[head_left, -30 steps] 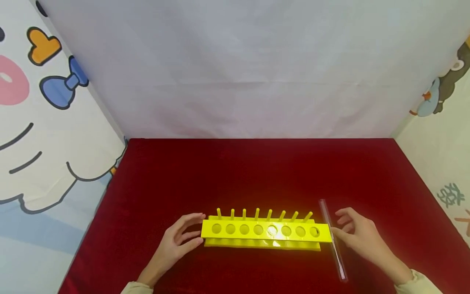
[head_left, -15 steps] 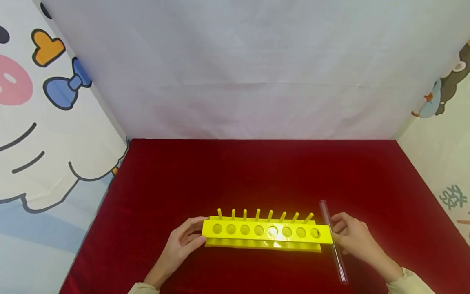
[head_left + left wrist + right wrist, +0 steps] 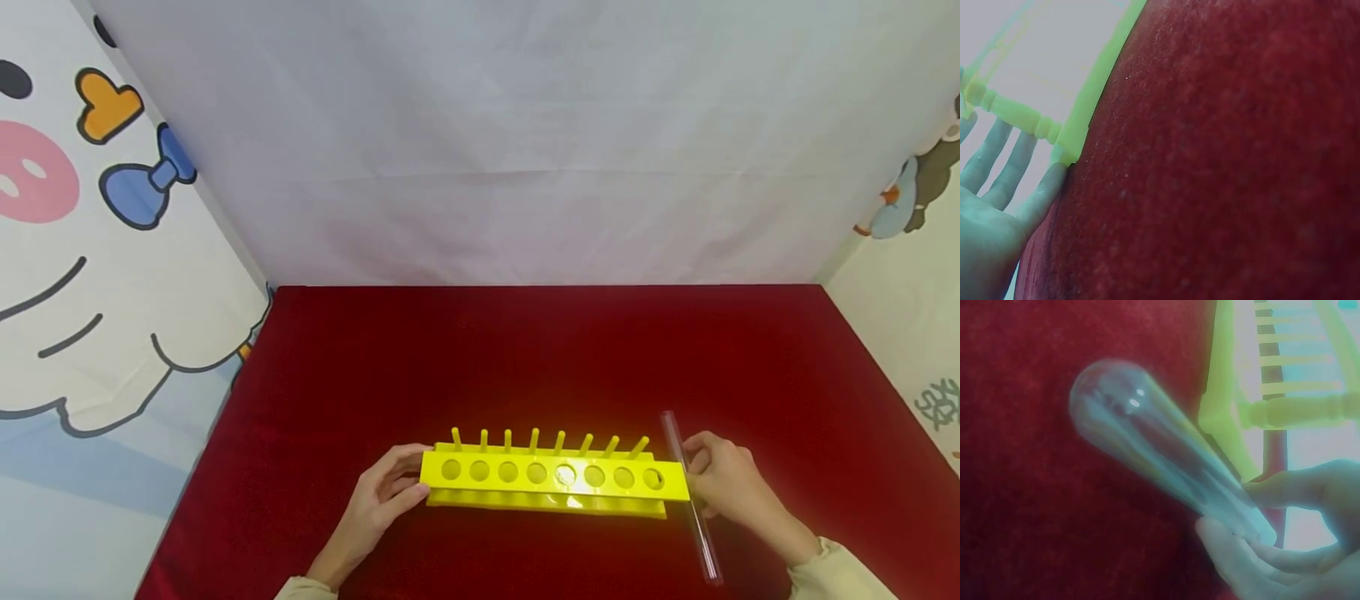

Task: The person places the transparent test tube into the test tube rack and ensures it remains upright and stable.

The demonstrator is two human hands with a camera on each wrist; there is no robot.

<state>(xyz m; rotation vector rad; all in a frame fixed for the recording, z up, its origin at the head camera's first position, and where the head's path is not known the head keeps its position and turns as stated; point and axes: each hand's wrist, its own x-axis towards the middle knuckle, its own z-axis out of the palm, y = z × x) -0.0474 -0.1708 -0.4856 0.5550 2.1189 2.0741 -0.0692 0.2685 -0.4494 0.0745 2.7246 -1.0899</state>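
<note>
A yellow test tube rack (image 3: 551, 475) stands lengthwise near the front of the table, with a row of round holes in its top bar and several upright pegs behind. At its left end, my left hand (image 3: 367, 515) holds the end frame, thumb at the near corner and fingers behind. In the left wrist view, its fingers (image 3: 1016, 165) reach the rack's end bar. Beside the right end, my right hand (image 3: 738, 492) pinches a clear glass test tube (image 3: 1154, 434) between thumb and fingers. The tube lies slanted along that end, its rounded end towards me.
A dark red cloth (image 3: 540, 358) covers the table. Behind it hangs a white backdrop (image 3: 480, 150). A cartoon-printed panel (image 3: 150, 317) borders the left side, and another printed panel (image 3: 900, 292) borders the right.
My right hand has moved left to the test tube and closed its fingers on it. My left hand has come in against the rack's left end. The rack and tube barely shift.
</note>
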